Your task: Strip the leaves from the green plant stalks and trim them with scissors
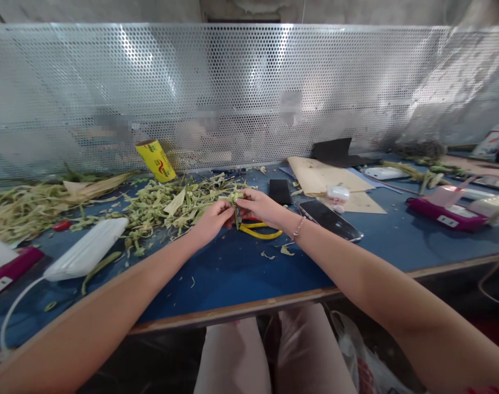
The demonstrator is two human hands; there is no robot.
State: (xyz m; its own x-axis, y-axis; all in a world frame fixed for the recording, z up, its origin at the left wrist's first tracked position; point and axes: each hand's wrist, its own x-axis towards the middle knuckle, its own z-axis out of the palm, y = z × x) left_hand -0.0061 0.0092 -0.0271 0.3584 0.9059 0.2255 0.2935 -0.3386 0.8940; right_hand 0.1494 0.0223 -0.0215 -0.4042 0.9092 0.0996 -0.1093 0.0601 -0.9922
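Note:
My left hand (213, 219) and my right hand (257, 207) meet over the middle of the blue table, fingertips pinched together. Between them is a small pale green piece of plant (235, 197), part of it hidden by my fingers. Just under my right hand lies a tool with yellow looped handles (262, 232); its working end is out of sight. Behind and beside my left hand spreads a heap of green plant scraps (163, 200). A dark flat phone-like block (279, 192) rests beyond my right hand.
A perforated metal screen (249, 98) stands along the back. A yellow tube (156, 161) leans there. On the left are a white power bank (87, 249) with a cable and dry husks (23, 210). A phone (330, 219), brown paper (323, 178) and a purple power strip (446, 213) lie to the right.

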